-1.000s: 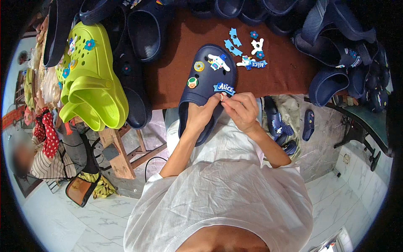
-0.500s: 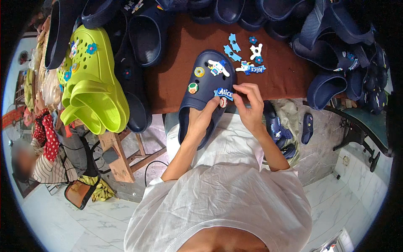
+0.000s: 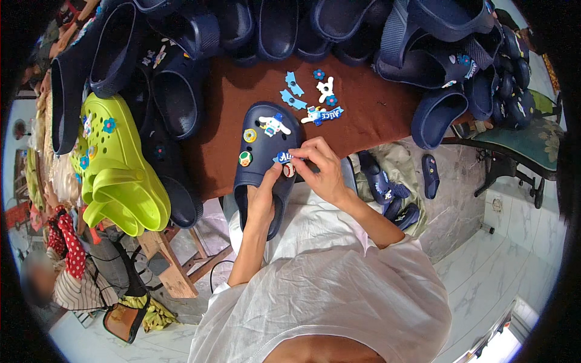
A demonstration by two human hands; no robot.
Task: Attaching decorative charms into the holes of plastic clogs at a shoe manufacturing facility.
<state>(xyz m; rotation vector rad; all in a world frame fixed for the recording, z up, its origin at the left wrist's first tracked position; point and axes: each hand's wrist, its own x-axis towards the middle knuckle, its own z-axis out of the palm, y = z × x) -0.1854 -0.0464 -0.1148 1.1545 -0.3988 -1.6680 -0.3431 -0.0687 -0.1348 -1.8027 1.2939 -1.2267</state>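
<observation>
A navy clog (image 3: 261, 172) lies in front of me at the table's near edge, toe pointing away. My left hand (image 3: 261, 204) grips its upper, fingers hidden inside the shoe and thumb on top against a blue lettered banner charm (image 3: 282, 157). The fingertips of my right hand (image 3: 325, 172) are closed on that charm's right end. Beside it sits a baseball charm (image 3: 289, 170). A doughnut charm (image 3: 250, 135), a green mushroom charm (image 3: 245, 158) and a white character charm (image 3: 275, 124) are also fixed on the clog.
Loose charms (image 3: 322, 115) lie on the brown cloth (image 3: 375, 112) beyond the clog. Navy clogs (image 3: 175, 100) crowd the table's left, back and right. Lime green clogs (image 3: 124, 163) stand at left. A chair (image 3: 514, 145) is at right. Another person (image 3: 75, 260) is at far left.
My view has shifted, so the scene sits lower and further left. My right fingers have closed in on the banner charm and now cover its right end. The left hand keeps its grip.
</observation>
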